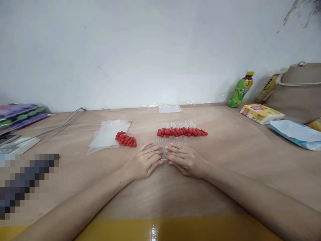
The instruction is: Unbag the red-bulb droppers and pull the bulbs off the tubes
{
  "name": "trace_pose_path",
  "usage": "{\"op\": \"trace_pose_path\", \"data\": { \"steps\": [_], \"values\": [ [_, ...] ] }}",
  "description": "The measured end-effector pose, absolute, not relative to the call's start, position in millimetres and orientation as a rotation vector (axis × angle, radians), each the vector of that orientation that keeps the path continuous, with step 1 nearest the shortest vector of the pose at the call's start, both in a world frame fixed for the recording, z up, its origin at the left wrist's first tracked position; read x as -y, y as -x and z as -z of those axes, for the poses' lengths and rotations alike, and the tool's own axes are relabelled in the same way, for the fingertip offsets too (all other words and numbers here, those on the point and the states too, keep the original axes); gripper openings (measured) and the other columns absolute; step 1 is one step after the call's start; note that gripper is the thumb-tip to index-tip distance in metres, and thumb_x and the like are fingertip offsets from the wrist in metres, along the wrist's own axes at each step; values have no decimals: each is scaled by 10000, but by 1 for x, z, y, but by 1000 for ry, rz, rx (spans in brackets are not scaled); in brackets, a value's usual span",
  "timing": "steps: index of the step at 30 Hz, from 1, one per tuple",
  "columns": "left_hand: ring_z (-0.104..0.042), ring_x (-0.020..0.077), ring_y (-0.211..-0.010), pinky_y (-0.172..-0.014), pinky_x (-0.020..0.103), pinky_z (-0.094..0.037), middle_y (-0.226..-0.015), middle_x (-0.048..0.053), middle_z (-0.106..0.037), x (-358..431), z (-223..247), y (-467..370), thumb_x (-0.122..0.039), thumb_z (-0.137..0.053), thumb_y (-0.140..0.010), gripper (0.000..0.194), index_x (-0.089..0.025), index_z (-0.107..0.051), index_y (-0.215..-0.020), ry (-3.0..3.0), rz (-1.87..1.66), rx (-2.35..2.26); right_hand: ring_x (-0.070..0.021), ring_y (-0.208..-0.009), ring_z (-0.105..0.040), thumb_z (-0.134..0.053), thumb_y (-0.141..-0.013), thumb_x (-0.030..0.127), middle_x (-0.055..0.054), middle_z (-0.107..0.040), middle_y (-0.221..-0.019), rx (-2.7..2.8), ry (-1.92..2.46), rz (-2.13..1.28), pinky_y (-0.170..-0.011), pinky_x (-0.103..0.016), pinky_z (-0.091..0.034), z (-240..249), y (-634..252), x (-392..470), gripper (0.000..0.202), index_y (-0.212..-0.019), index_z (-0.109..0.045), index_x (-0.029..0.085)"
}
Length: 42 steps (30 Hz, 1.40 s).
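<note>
Both my hands lie flat on the wooden table (225, 160), fingertips meeting over a row of clear glass tubes (170, 142). My left hand (145, 162) presses the tubes from the left, my right hand (184, 160) from the right. Just beyond them lies a row of finished droppers with red rubber bulbs (182, 131). A small heap of loose red bulbs (126, 139) sits to the left, next to a stack of clear plastic bags (107, 135).
A green drink bottle (240, 89), a yellow tissue pack (262, 113), a tan hat (297, 90) and a blue-white bag (296, 133) stand at the right. Purple trays (20, 115), a cable (62, 125) and a phone are at the left. A yellow strip edges the table front.
</note>
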State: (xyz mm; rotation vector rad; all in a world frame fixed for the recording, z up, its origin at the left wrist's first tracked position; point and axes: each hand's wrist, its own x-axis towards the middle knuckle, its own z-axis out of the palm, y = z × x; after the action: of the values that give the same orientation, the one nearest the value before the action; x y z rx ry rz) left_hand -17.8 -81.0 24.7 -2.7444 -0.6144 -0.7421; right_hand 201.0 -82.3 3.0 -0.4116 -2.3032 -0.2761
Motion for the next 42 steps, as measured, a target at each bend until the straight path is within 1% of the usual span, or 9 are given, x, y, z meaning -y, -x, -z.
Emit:
{"op": "trace_pose_path", "data": {
  "steps": [7, 11, 16, 18, 21, 25, 32, 39, 42],
  "values": [
    [-578, 183, -1032, -973, 376, -365, -946, 35, -686, 82, -24, 21, -199, -457, -872, 121, -166, -574, -870, 2706, 795, 535, -186, -1084, -549, -504, -834, 137, -99, -668, -997, 2272, 360, 344, -983, -362, -438, -5, -203, 85, 214, -1026, -591, 101],
    [-588, 180, -913, -821, 339, -431, -913, 43, -672, 81, -22, 30, -200, -461, -868, 108, -169, -564, -849, 2696, 836, 599, -183, -1100, -532, -500, -836, 134, -87, -656, -1021, 2264, 386, 336, -981, -370, -425, -1, -212, 81, 233, -1056, -577, 118],
    [-537, 140, -708, -634, 262, -448, -802, 51, -572, 66, -34, 53, -212, -485, -856, 113, -173, -586, -886, 2489, 1101, 851, -163, -756, -575, -521, -835, 204, -29, -637, -730, 2124, 760, 402, -702, -333, -437, 1, -223, 71, 229, -1048, -602, 178],
    [-532, 140, -731, -646, 255, -458, -819, 51, -527, 54, -44, 67, -212, -477, -851, 157, -182, -604, -936, 2345, 1226, 1087, -153, -662, -525, -493, -847, 224, -24, -597, -666, 2078, 942, 429, -632, -320, -374, 0, -223, 67, 240, -1051, -610, 176],
    [-532, 185, -853, -749, 311, -465, -869, 69, -514, 31, -55, 96, -220, -451, -823, 250, -173, -618, -1003, 2121, 1281, 1534, -163, -693, -515, -420, -858, 186, -48, -601, -731, 2058, 1089, 350, -640, -318, -340, -1, -218, 62, 282, -1083, -586, 147],
    [-583, 155, -707, -688, 296, -490, -803, 49, -581, 1, -53, 134, -228, -394, -809, 366, -143, -559, -1125, 2042, 1352, 2039, -168, -740, -533, -433, -834, 170, -47, -615, -794, 2008, 1121, 175, -666, -303, -336, 0, -211, 58, 206, -983, -574, 151],
    [-617, 223, -851, -804, 333, -469, -924, 75, -675, -15, -34, 145, -408, -557, -718, 386, -167, -641, -1008, 1872, 1213, 2292, -151, -676, -527, -468, -809, 150, -22, -599, -688, 2033, 1080, 158, -645, -288, -303, 0, -202, 59, 89, -772, -547, 168],
    [-619, 241, -907, -835, 335, -456, -916, 79, -693, -17, -33, 147, -433, -384, -823, 409, -148, -672, -881, 2000, 1098, 2358, -156, -708, -552, -482, -801, 148, -30, -634, -726, 2054, 1062, 176, -670, -295, -310, -4, -200, 61, 102, -792, -583, 162],
    [-605, 253, -936, -847, 369, -451, -953, 103, -679, -12, -38, 142, -416, -324, -856, 441, -135, -656, -928, 1978, 1064, 2231, -163, -736, -556, -474, -816, 162, -39, -646, -752, 2080, 1068, 175, -683, -300, -312, -4, -199, 62, 123, -822, -596, 160]
  ]
}}
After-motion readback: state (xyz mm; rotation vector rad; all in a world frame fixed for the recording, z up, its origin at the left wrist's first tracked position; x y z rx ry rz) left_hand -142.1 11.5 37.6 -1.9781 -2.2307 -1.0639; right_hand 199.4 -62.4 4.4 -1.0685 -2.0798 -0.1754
